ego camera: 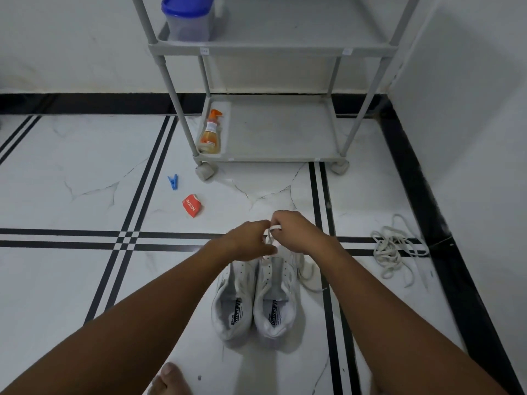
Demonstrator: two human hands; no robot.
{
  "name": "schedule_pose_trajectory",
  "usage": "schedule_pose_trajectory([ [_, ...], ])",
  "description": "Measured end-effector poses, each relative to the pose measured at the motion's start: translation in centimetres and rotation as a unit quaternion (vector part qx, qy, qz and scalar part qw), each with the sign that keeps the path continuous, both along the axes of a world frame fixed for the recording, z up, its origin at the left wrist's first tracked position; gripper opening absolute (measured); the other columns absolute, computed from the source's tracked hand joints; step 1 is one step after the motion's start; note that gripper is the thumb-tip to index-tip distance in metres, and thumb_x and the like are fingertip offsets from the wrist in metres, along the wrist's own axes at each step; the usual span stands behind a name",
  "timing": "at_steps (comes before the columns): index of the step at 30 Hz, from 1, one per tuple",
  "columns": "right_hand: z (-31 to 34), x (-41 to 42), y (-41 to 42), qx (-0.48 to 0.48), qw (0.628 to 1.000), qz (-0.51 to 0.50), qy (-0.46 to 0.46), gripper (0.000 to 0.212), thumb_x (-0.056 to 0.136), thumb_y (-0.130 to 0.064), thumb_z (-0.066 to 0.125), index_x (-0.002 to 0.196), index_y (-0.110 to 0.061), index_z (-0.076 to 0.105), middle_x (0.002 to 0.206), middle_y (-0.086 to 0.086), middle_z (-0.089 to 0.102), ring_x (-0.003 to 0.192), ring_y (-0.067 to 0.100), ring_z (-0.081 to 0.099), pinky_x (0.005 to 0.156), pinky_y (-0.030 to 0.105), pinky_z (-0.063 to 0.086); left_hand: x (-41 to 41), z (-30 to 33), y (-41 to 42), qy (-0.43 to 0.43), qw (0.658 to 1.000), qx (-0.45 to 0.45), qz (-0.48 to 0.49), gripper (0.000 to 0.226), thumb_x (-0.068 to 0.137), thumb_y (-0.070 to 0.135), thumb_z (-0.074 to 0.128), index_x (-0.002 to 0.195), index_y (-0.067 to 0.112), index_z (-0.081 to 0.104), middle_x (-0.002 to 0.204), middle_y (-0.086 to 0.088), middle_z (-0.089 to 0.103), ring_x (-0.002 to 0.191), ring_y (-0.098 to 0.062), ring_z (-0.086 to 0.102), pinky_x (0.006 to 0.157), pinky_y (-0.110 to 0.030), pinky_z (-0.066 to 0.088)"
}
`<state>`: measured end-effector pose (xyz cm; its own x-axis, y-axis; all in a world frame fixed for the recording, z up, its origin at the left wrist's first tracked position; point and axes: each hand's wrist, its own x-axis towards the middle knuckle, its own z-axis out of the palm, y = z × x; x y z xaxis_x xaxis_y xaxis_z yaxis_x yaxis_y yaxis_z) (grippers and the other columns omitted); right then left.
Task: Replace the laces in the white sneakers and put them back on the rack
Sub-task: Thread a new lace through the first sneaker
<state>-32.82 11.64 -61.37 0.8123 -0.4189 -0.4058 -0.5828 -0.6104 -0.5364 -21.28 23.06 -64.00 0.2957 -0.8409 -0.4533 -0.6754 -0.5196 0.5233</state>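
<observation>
White leather sneakers [256, 303] sit side by side on the marble floor [85, 280] at 6 o'clock, heels toward the camera. Right one partly laced; left one shows bare eyelets, so roughly a quarter done by my read, racking not started. Left hand [251, 240] and right hand [293, 229] meet just above the right shoe's toe end, both pinched tight on the white lace [273, 228]. Loose lace pile [395, 249] at 3 o'clock on the floor, likely old ones or the spare. Red packet [192, 206] and blue clip [173, 181] at 10 o'clock. Grey rack [273, 158] at 12 o'clock: bottom shelf holds an orange spray bottle [211, 134], upper shelf a blue-lidded container [188, 19], contents unclear.
</observation>
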Motion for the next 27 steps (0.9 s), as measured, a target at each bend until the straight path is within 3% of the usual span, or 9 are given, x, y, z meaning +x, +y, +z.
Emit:
schedule_pose_trajectory([
  [2,0.4,0.3,0.3,0.003,1.000,-0.001,-0.008,0.005,0.095,-0.018,0.053,0.097,-0.023,0.054,0.099,-0.001,0.060,0.081,0.020,0.057,0.070,0.038,0.050,-0.3,0.2,-0.2,0.020,0.999,-0.012,0.037,0.021,0.099,0.032,0.056,0.101,0.015,0.068,0.096,-0.003,0.069,0.091,-0.023,0.064,0.080,-0.035,0.052],
  [3,0.3,0.2,0.2,0.002,1.000,-0.010,-0.011,0.004,0.095,-0.019,0.053,0.098,-0.021,0.052,0.098,0.000,0.060,0.079,0.020,0.057,0.066,0.037,0.047,0.0,0.5,0.0,0.041,0.996,-0.026,0.080,0.025,0.102,0.028,0.050,0.092,0.013,0.069,0.087,-0.002,0.066,0.086,-0.022,0.062,0.076,-0.034,0.049],
  [6,-0.2,-0.8,-0.9,-0.052,0.998,-0.035,0.016,0.009,0.099,-0.018,0.044,0.105,-0.014,0.049,0.099,0.006,0.061,0.085,0.027,0.061,0.070,0.039,0.048,2.5,1.1,1.0,0.055,0.963,-0.096,0.245,0.027,0.105,0.014,0.044,0.097,0.001,0.067,0.091,-0.007,0.060,0.081,-0.021,0.054,0.075,-0.037,0.049],
  [11,-2.7,-3.0,-2.8,-0.112,0.986,-0.096,0.075,0.014,0.097,-0.013,0.044,0.108,-0.015,0.052,0.099,0.004,0.063,0.084,0.024,0.062,0.070,0.035,0.048,7.5,0.3,3.8,0.126,0.824,-0.102,0.543,0.031,0.107,0.029,0.039,0.092,0.008,0.057,0.088,-0.011,0.056,0.071,-0.019,0.050,0.067,-0.032,0.045],
  [14,-3.9,-3.0,-2.6,-0.010,0.989,-0.143,0.020,0.011,0.101,-0.019,0.045,0.097,-0.017,0.056,0.097,0.003,0.062,0.084,0.023,0.061,0.072,0.036,0.050,8.2,-1.5,5.8,0.070,0.856,-0.066,0.507,0.033,0.106,0.029,0.039,0.104,0.005,0.061,0.092,-0.013,0.061,0.079,-0.024,0.057,0.078,-0.040,0.051],
  [17,-3.7,-1.8,-0.4,0.099,0.982,-0.158,-0.034,0.026,0.105,-0.030,0.045,0.099,-0.010,0.060,0.101,0.003,0.063,0.094,0.022,0.058,0.078,0.034,0.046,7.1,-3.2,6.8,0.032,0.927,-0.014,0.373,0.034,0.106,0.028,0.040,0.106,0.003,0.063,0.103,-0.017,0.066,0.087,-0.028,0.061,0.083,-0.040,0.051],
  [20,-4.1,-1.0,2.6,0.152,0.976,-0.151,-0.030,0.029,0.107,-0.034,0.042,0.100,-0.010,0.058,0.090,-0.003,0.058,0.085,0.017,0.054,0.069,0.029,0.041,5.2,-4.2,7.1,0.028,0.965,0.056,0.253,0.031,0.104,0.029,0.045,0.109,0.005,0.064,0.108,-0.018,0.069,0.090,-0.030,0.063,0.082,-0.036,0.050],
  [24,-6.3,-1.4,5.2,0.084,0.995,-0.019,0.049,0.017,0.096,-0.032,0.055,0.107,-0.019,0.056,0.107,0.002,0.061,0.087,0.017,0.058,0.077,0.037,0.049,2.5,-5.1,7.6,0.037,0.974,0.133,0.180,0.046,0.092,0.043,0.064,0.123,0.012,0.048,0.115,-0.010,0.063,0.096,-0.025,0.062,0.084,-0.036,0.055],
  [27,-7.2,-2.2,6.0,-0.022,0.993,0.068,0.096,0.032,0.091,-0.033,0.061,0.120,-0.022,0.057,0.123,0.004,0.052,0.105,0.024,0.057,0.086,0.040,0.051,1.3,-5.6,7.7,0.053,0.971,0.123,0.197,0.061,0.089,0.045,0.067,0.133,0.015,0.039,0.127,-0.008,0.059,0.107,-0.026,0.061,0.093,-0.040,0.054],
])
